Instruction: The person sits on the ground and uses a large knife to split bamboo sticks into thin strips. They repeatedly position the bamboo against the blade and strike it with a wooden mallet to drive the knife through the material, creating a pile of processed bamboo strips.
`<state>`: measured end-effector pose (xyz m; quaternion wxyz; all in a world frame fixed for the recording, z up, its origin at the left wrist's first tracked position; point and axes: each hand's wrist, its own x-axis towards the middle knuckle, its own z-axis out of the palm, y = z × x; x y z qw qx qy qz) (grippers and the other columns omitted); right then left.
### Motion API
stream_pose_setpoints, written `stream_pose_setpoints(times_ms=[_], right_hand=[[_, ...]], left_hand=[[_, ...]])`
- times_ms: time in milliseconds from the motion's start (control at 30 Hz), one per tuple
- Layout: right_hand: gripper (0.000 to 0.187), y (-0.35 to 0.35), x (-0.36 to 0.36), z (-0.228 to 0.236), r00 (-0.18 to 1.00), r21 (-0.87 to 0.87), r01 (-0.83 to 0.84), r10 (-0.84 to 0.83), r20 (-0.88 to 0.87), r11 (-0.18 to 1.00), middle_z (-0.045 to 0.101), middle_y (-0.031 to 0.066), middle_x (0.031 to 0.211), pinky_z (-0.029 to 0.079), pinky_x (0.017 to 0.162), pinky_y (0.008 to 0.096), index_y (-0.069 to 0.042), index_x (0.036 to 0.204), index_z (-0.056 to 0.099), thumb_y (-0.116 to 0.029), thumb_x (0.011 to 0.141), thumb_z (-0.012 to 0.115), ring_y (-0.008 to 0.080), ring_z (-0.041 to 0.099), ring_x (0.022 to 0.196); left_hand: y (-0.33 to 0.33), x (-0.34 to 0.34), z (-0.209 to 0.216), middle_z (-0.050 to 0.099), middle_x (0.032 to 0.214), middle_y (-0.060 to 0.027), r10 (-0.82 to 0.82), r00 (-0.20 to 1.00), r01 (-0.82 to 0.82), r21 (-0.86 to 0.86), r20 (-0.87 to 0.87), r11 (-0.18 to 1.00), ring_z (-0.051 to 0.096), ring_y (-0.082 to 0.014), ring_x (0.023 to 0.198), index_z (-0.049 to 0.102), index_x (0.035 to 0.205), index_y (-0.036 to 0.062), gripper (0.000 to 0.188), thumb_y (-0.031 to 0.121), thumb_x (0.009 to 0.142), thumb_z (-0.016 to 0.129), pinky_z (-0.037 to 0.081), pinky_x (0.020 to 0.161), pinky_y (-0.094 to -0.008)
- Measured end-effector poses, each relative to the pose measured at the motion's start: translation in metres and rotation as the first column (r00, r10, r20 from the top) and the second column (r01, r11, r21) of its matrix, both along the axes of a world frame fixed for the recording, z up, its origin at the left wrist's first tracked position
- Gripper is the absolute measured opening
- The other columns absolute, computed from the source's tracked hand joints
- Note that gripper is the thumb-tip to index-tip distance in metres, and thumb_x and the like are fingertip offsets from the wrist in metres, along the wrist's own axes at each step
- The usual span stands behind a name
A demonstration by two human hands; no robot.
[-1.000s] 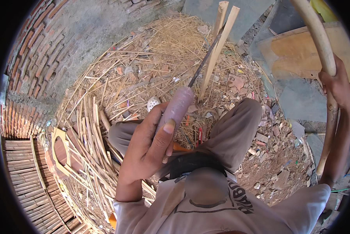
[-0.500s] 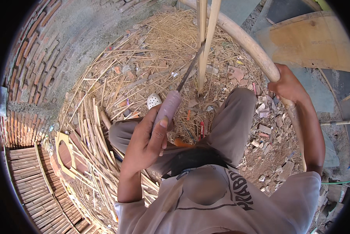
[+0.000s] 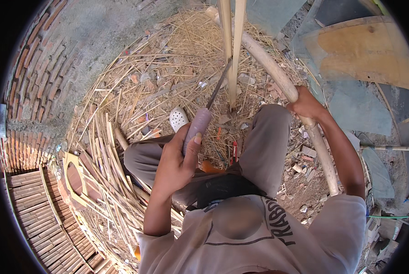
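Note:
A large knife is in my left hand (image 3: 178,157), whose fingers wrap its pale purple handle (image 3: 198,125). Its dark, narrow blade (image 3: 218,89) slants up and away, and the tip end meets an upright split strip of pale bamboo (image 3: 232,84). Above the blade the strip parts into two prongs; its foot is on the littered ground between my knees. To the right, my right hand (image 3: 304,105) grips a thick, curved wooden stick (image 3: 270,66). The stick's far end passes behind the prongs, and its near end lies by my right sleeve.
Split bamboo strips (image 3: 108,169) lie piled at my left. A white perforated clog (image 3: 179,118) shows beyond my left knee. Straw and rubble cover the ground. A brick wall (image 3: 33,82) rises on the left, a bamboo slat panel (image 3: 44,214) below it. Flat sheets (image 3: 364,50) lie at the far right.
My right hand has brought the stick leftward and a little nearer; its far end now shows. The knife blade sits slightly lower along the bamboo, whose prongs have shifted left in view.

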<state>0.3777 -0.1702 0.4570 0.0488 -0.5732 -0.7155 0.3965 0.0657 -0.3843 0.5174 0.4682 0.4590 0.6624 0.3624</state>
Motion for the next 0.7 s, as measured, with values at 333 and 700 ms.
stream_pose_setpoints(times_ms=[333,700], right_hand=[[0.025,0.018,0.008,0.174,0.948,0.521,0.253,-0.103,-0.3,0.816,0.056,0.0056,0.067,0.042,0.047,0.027,0.005,0.097,0.06,-0.004,0.074,0.061,0.01,0.052,0.051],[0.041,0.015,0.017,-0.042,0.996,0.242,-0.018,-0.002,0.086,0.97,0.064,0.0151,0.077,0.05,0.064,0.0345,0.008,0.106,0.059,-0.005,0.067,0.064,0.0235,0.062,0.066]], left_hand=[[0.002,-0.001,-0.064,0.055,0.067,-0.0095,0.112,0.994,-0.111,0.099,-0.007,0.989,0.052,-0.014,0.06,0.051,0.125,-0.0028,0.035,0.021,0.099,0.049,0.044,0.059,-0.0314],[0.018,0.008,-0.117,0.063,0.074,-0.0236,0.125,0.984,-0.102,0.176,-0.128,0.979,0.067,-0.0388,0.068,0.051,0.122,-0.0019,0.037,0.025,0.097,0.053,0.05,0.063,-0.0413]])
